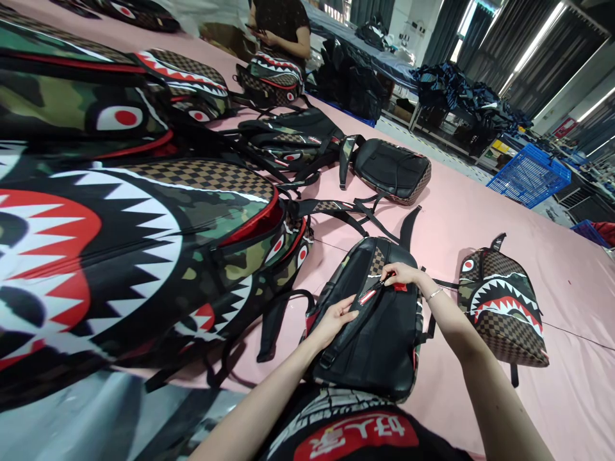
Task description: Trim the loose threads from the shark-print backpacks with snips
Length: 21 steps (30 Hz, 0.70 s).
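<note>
A black backpack (384,339) lies in front of me with its back panel and straps facing up. My left hand (336,319) is closed on its shoulder strap (353,331), thumb and fingers pinching the edge just below a red-and-white label (369,293). Above it, my right hand (402,274) pinches a small, slim dark thing against the upper strap; its kind is too small to tell. A small red tag (400,287) shows under the right hand. A checkered patch (377,261) sits on the strap's upper part.
Camouflage backpacks with shark teeth (211,211) pile up at left. A small shark-mouth backpack (504,301) lies at right, a black one (394,168) farther back. The pink table cover (576,282) runs beneath. Across it stands a person (283,29); a blue crate (531,173) stands beyond.
</note>
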Each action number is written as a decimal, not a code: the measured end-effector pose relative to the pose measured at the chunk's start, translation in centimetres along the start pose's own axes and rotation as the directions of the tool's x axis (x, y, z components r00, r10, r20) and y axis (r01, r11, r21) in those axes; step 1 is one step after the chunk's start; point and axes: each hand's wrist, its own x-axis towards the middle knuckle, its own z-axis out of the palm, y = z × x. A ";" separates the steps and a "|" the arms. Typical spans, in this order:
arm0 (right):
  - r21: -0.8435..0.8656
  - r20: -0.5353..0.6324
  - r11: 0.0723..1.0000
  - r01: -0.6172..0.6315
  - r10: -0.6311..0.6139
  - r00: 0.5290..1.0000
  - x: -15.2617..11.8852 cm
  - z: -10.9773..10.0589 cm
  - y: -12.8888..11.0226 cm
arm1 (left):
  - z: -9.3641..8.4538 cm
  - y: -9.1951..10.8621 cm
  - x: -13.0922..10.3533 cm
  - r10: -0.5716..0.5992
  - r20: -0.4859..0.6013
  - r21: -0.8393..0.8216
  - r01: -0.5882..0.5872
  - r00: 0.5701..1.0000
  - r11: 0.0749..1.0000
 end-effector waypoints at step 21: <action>-0.032 0.056 0.997 0.067 -0.066 0.996 1.6 2.1 -2.8 | 0.1 0.1 -0.1 0.007 0.015 -0.017 -0.007 1.000 1.000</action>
